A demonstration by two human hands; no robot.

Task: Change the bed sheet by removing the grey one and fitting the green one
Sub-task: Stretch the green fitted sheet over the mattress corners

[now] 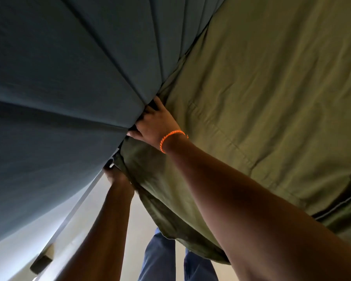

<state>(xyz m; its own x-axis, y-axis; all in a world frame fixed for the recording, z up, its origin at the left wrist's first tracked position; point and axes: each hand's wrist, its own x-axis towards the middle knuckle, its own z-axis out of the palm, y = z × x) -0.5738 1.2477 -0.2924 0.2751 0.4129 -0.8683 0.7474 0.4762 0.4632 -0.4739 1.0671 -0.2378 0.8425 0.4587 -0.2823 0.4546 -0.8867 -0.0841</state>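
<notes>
While we leaned over the corner of the bed, our right hand (157, 123) lay at the point where the grey sheet (59, 78) met the green sheet (272, 88). Its fingers (148, 110) were curled in under the gathered edge of the grey cloth, their tips hidden in the dark fold, and the thumb (133, 135) pressed at the lower side of the same bunch. The grey sheet ran up and to the left from those fingers in long taut pleats that all met at the hand. The green sheet lay flat to the right of the hand and under our wrist, which wore an orange bracelet (171, 138).

Lower down, our left hand (115, 176) reached up beneath the same corner, just below the right one. Most of it was covered by the cloth, so we could not tell whether its fingers gripped anything; the hanging hem of the green sheet touched it on the right and the grey cloth on the left.

Below the bed edge we saw our blue trousers (160, 258), the pale floor (134, 220), and a dark bed leg (42, 262) at the lower left.
</notes>
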